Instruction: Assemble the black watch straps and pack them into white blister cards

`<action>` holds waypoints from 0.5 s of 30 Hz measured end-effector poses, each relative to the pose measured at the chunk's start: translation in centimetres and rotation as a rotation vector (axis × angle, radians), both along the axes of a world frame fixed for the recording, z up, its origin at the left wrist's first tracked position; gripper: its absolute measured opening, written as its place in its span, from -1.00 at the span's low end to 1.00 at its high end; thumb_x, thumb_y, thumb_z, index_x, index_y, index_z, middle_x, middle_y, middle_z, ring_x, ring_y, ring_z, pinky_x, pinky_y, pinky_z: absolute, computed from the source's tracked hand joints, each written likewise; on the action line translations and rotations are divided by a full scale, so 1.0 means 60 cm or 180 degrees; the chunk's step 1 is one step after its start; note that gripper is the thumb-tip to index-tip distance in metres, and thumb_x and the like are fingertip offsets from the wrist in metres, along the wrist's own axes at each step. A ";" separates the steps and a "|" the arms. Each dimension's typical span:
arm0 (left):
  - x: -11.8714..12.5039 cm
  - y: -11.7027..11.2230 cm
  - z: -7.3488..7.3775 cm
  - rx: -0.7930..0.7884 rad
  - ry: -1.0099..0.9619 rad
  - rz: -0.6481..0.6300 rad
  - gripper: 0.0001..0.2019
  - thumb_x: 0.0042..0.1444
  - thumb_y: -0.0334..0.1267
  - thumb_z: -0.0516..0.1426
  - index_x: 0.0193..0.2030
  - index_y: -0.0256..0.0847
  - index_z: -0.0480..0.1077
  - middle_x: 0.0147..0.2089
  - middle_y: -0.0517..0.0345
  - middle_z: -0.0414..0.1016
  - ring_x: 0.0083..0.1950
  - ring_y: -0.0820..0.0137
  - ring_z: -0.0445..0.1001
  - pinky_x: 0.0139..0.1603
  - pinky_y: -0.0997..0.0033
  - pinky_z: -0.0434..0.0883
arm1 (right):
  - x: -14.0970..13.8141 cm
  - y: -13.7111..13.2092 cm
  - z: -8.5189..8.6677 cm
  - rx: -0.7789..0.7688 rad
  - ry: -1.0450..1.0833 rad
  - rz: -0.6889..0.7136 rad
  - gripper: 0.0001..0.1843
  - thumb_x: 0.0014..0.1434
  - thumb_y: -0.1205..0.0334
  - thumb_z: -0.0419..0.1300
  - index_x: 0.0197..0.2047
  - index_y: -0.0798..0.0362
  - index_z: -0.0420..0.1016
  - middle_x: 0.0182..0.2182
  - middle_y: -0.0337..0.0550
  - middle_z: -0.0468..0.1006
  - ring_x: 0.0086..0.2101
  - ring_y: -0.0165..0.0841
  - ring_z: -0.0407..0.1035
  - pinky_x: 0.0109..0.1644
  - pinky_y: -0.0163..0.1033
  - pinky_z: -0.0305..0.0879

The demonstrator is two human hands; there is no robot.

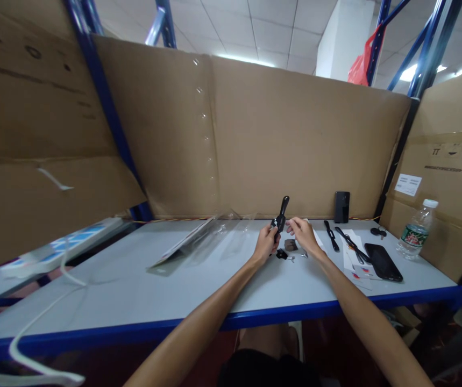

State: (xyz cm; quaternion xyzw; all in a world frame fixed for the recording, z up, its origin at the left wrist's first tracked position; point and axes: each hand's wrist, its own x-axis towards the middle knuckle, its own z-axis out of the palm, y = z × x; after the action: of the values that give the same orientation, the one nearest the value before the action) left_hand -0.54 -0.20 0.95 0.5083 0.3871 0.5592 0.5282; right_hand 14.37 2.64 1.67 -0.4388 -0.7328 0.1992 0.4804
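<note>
My left hand (pixel 267 242) is closed around the lower part of a black spokeshave (pixel 283 208), which it holds tilted upright above the table, one handle pointing up. Just to the right, my right hand (pixel 301 234) has its fingertips curled together close to the tool's middle; anything between them is too small to make out. Under the hands lie a small brown block (pixel 291 245), a small black part (pixel 282 253) and small metal pieces (pixel 291 259). To the right lies a black tool body (pixel 331 235) with an opening in its middle.
Clear plastic sleeves with papers (pixel 190 244) lie left. On the right are another long black tool (pixel 352 244) on white paper, a phone (pixel 383 262), a dark upright device (pixel 341 207), a black round item (pixel 378 231) and a water bottle (pixel 415 231). Cardboard walls (pixel 295 145) enclose the table.
</note>
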 end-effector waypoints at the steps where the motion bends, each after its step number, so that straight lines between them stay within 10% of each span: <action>1: 0.002 -0.001 -0.003 0.0022 0.0052 -0.0004 -0.77 0.17 -0.06 0.11 -0.21 -0.12 0.19 -0.61 0.44 0.18 -0.73 0.61 0.01 -0.70 0.61 -0.12 | -0.002 0.001 -0.002 -0.0045 0.0069 0.0034 -0.64 0.38 0.07 -0.03 -0.32 0.03 0.46 -0.45 -0.22 0.58 -0.44 -0.38 0.44 -0.32 -0.33 0.30; 15: 0.008 -0.002 -0.029 0.1170 0.1373 0.0900 -0.93 0.27 -0.30 0.04 -0.21 -0.14 0.35 -0.47 0.22 0.36 -0.44 0.39 0.34 -0.38 0.50 0.16 | -0.012 -0.023 0.002 0.0519 -0.0856 -0.0623 -0.56 0.46 0.05 -0.07 -0.38 -0.02 0.46 -0.40 -0.15 0.63 -0.35 -0.29 0.50 -0.25 -0.30 0.18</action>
State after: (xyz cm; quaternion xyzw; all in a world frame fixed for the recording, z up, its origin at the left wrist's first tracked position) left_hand -0.07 -0.34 -0.81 0.6433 0.4495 0.5670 0.2502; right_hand 13.67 1.26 1.79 -0.4904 -0.7579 0.0310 0.4291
